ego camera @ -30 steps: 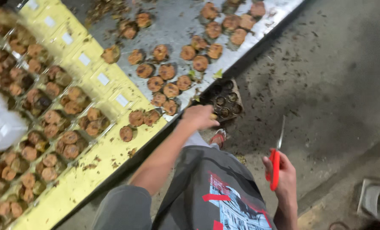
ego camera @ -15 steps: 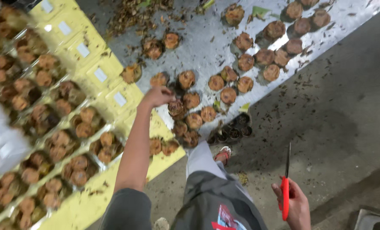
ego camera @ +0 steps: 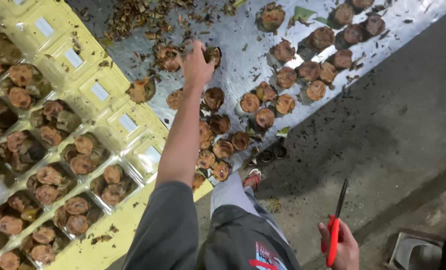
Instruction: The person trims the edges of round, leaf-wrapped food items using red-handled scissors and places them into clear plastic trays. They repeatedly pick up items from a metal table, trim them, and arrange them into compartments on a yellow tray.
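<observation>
Compared with the earlier frame, the left hand [ego camera: 197, 64] has travelled farther up the metal table [ego camera: 243, 37], away from the near-edge cluster of round brown cakes, and now rests at full arm extension on one cake [ego camera: 213, 54] near the scattered dry leaf debris [ego camera: 133, 17]. Its fingers curl around this cake; whether they have clamped it fully cannot be told. A second cake [ego camera: 168, 57] lies just to the left of the grip, and another [ego camera: 214, 98] sits below it, toward the person. Farther left of the grip, yellow trays [ego camera: 103, 92] hold clear packs filled with similar cakes. The right hand [ego camera: 339, 247] hangs low beside the body, well apart from the table, closed around the red handles of a pair of scissors [ego camera: 336, 225] whose blades point upward. Beneath the table edge a sandalled foot [ego camera: 253, 177] stands on the grey floor [ego camera: 393, 130].
</observation>
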